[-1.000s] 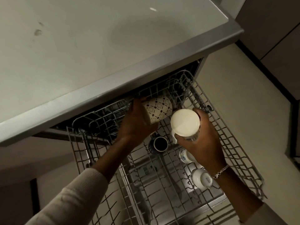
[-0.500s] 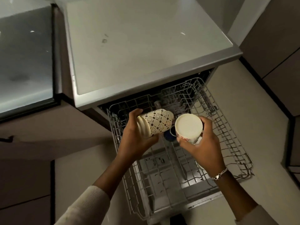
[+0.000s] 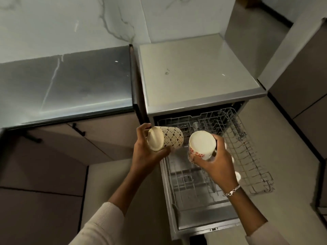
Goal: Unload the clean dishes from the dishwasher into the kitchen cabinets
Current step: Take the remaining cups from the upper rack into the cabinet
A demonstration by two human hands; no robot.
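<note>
A home kitchen.
Below the right hand [image 3: 218,163] a dishwasher [image 3: 194,73] stands open, its wire rack [image 3: 247,149] pulled out; left of the left hand [image 3: 145,156] are low cabinets [image 3: 106,142] under a dark desk [image 3: 70,85] and a marbled wall [image 3: 70,23].

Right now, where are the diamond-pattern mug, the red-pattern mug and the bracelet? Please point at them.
diamond-pattern mug [image 3: 172,138]: head view, on its patterned side wall.
red-pattern mug [image 3: 202,144]: head view, on its plain upturned base.
bracelet [image 3: 232,190]: head view, on the chain across the wrist.
</note>
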